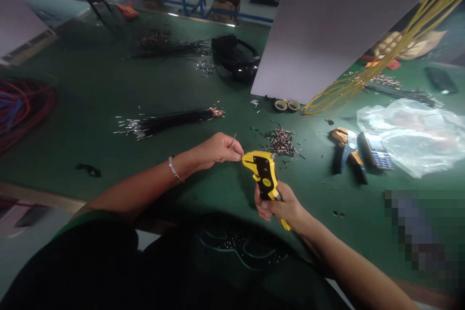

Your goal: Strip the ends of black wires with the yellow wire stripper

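Observation:
My right hand (278,203) is wrapped round the handles of a yellow and black wire stripper (264,174), its head tilted up and to the left. At the tool's jaws, my left hand (223,149) pinches a thin dark wire (233,141), one end of which sticks up above the fingers. Whether the wire's other end sits inside the jaws is hidden by the fingertips. Just beyond the tool lies a pile of short dark and coppery wire scraps (281,141). A bundle of black wires (174,122) with bared copper ends rests beyond my left hand.
On the right are an orange and blue hand tool (348,152), a keypad phone (378,150) and a clear plastic bag (425,131). Two tape rolls (286,105) lie by a white panel (312,24). Yellow wires (385,63) hang at the right; coiled red and blue wires (22,106) lie left.

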A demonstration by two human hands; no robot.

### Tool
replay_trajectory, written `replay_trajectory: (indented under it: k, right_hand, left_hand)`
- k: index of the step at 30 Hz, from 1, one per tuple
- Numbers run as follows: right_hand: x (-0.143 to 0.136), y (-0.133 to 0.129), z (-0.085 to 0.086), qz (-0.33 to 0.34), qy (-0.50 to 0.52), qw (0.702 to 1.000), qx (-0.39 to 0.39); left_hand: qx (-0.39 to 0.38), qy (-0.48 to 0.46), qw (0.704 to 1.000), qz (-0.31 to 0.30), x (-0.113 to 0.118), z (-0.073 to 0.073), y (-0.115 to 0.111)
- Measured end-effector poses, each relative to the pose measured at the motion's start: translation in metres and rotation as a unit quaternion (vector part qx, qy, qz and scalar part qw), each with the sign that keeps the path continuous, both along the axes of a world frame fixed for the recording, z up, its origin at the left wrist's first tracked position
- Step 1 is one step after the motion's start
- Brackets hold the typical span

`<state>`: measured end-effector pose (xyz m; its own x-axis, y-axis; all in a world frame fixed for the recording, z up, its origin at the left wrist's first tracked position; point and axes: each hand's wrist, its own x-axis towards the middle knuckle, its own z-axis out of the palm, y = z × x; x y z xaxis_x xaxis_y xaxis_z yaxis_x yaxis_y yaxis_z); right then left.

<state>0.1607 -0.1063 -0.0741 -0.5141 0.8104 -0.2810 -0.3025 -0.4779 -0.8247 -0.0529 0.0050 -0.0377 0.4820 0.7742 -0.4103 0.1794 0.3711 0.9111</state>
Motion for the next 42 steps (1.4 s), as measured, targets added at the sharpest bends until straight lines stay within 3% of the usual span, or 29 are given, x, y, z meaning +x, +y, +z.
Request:
replay_trajectory:
  k: [4,10,14,19,26,31,42]
  right_hand:
    - [0.001,-0.008,0.013,-0.01,-0.004,1.0,-0.026]
    - [0.019,-0.032,0.041,-0.001,0.002,0.995,-0.102]
    - [0.025,-0.04,0.045,0.011,0.026,0.993,-0.115]
    - [0.019,-0.038,0.037,-0.008,0.047,0.992,-0.118]
    - [0.015,-0.02,0.022,0.004,0.042,0.997,-0.069]
    - [0.017,-0.01,0.023,0.027,0.049,0.997,-0.047]
    - [0.023,0.0,0.03,-0.022,0.037,0.999,-0.007]
  left_hand:
    - [0.055,-0.003,0.998,-0.022,0.001,0.0,-0.007]
    - [0.166,0.041,0.979,-0.107,0.004,0.005,-0.025]
    - [0.166,0.026,0.979,-0.119,0.008,0.007,-0.03]
    - [0.089,0.01,0.992,-0.091,0.01,0.008,-0.028]
    - [0.043,-0.04,0.998,-0.018,0.008,-0.003,-0.025]
    - [0.022,-0.025,0.999,0.026,0.009,-0.002,-0.022]
    - [0.048,0.021,0.997,0.065,0.01,0.005,-0.025]
